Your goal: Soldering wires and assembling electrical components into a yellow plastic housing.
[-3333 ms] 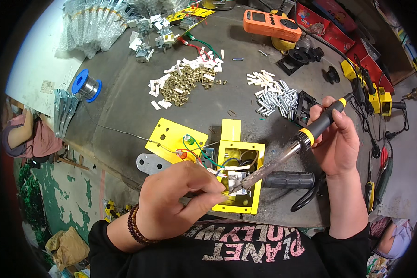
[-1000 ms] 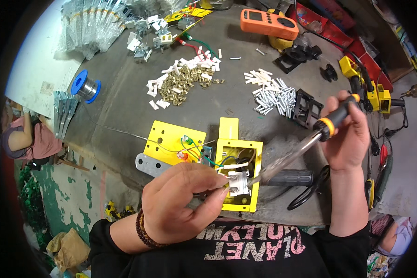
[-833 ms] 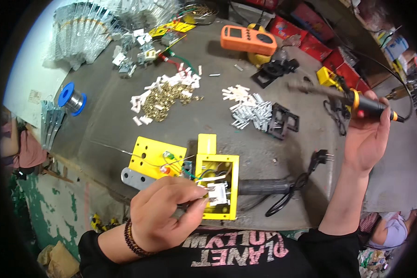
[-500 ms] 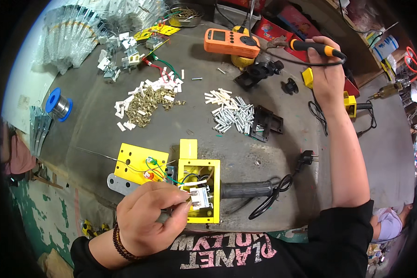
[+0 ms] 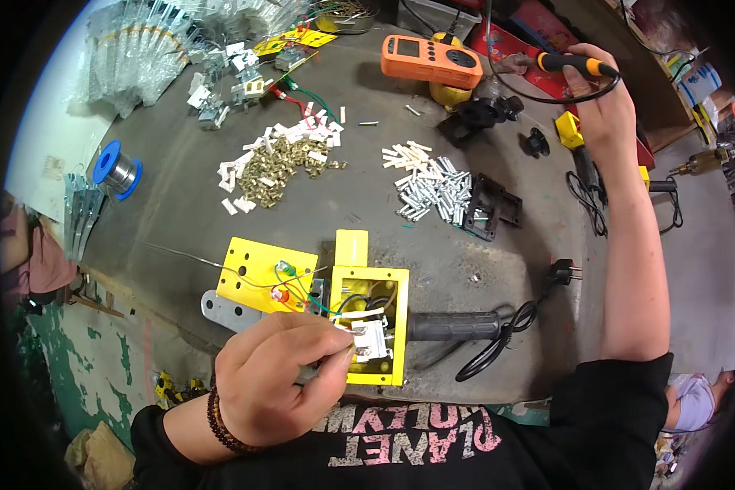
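My left hand [image 5: 282, 376] is closed in a pinch of thumb and forefinger at the near left edge of a small white plastic part with metal terminals [image 5: 371, 339]. That part sits at the opening of a yellow metal box [image 5: 402, 327] with wires inside and a black ribbed handle [image 5: 453, 327] on its right. Beside the box lies a yellow plate [image 5: 257, 273] with green and red terminals. Far right, my right hand [image 5: 604, 102] grips a soldering iron [image 5: 576, 65] by its black and yellow handle; the tip end is beside the orange meter.
An orange meter [image 5: 433, 61] lies at the back. Piles of brass and white pieces [image 5: 278, 167] and of metal pins [image 5: 437, 192] cover mid-bench. A solder spool [image 5: 117, 170] stands left. A black plug cord [image 5: 506, 339] curls right of the box. Black plastic parts [image 5: 492, 208] lie nearby.
The whole view has shifted, so the bench things appear further right and slightly higher. Both hands keep their holds and have barely moved relative to the bench.
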